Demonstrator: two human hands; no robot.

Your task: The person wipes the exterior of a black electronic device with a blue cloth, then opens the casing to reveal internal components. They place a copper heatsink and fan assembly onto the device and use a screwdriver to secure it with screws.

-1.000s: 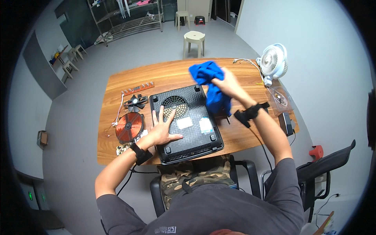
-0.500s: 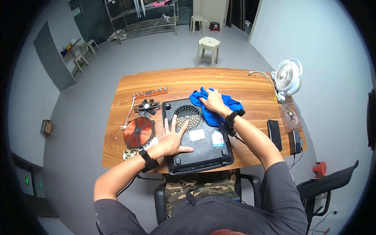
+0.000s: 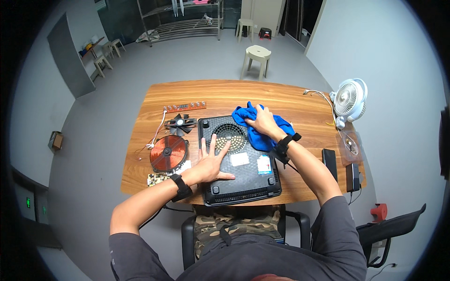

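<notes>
A black plastic induction cooker housing (image 3: 243, 185) lies underside up before me, with small feet, a round vent grille and two labels. My left hand (image 3: 210, 165) rests on its left half, fingers spread wide, partly over the grille. At the far right corner, my right hand (image 3: 264, 121) is closed on a bunched blue cloth (image 3: 258, 141) that covers the corner and spills onto the table. Left of the housing lie a copper coil (image 3: 165, 157), a black fan (image 3: 181, 123) and a narrow control board (image 3: 185, 107) with wires.
Near the coil is a circuit board (image 3: 157, 179). On the right of the wooden table (image 3: 211, 93) are a white fan (image 3: 349, 99), a clear plastic box (image 3: 352, 152), a black case (image 3: 329, 164) and a black adapter (image 3: 352, 178). A cream stool (image 3: 257, 54) stands beyond.
The whole view has shifted slightly. My right hand and the blue cloth have moved a little to the right against the housing; my left hand stays spread in place.
</notes>
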